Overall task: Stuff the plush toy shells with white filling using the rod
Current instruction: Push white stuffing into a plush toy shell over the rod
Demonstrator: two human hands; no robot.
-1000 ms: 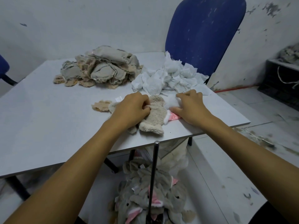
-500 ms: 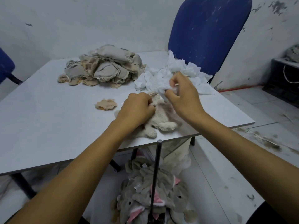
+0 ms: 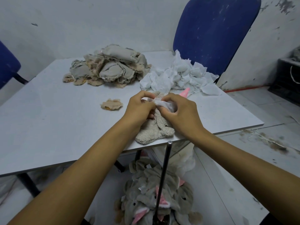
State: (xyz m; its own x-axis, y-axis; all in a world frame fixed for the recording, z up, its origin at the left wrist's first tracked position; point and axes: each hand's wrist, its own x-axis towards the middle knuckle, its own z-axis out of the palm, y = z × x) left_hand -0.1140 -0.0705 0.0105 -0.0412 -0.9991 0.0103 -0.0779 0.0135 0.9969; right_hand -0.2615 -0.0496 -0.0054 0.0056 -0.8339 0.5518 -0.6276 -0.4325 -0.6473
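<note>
- A cream plush toy shell point(image 3: 155, 129) is lying on the white tabletop point(image 3: 48, 120) close to its near edge, its lower end reaching almost to that edge, its upper end lifted between the two hands.
- The left hand point(image 3: 139, 109) is curling its fingers around the upper part of the shell, thumb and forefinger pinching the fabric at the top.
- The right hand point(image 3: 180, 111) is pinching a wad of white filling point(image 3: 164, 104) between thumb and fingers, holding it right against the top of the shell, touching the left hand's fingertips.
- A pink ear-like piece point(image 3: 185, 93) is sticking up just behind the right hand.
- A loose heap of white filling pieces point(image 3: 178, 75) is sitting at the far right of the tabletop, just beyond the hands.
- A pile of unstuffed beige shells point(image 3: 110, 65) is lying at the far middle of the tabletop, beside the filling heap.
- One small beige fabric scrap point(image 3: 112, 104) is lying alone, left of the left hand and apart from it.
- A thin dark metal rod point(image 3: 164, 172) is standing upright below the tabletop's near edge, its tip near the shell's lower end but not touching it.
- Grey plush toys with pink ears point(image 3: 155, 197) are piling up on the floor around the rod's base.
- A blue chair point(image 3: 215, 30) is standing behind the far right corner of the tabletop.
</note>
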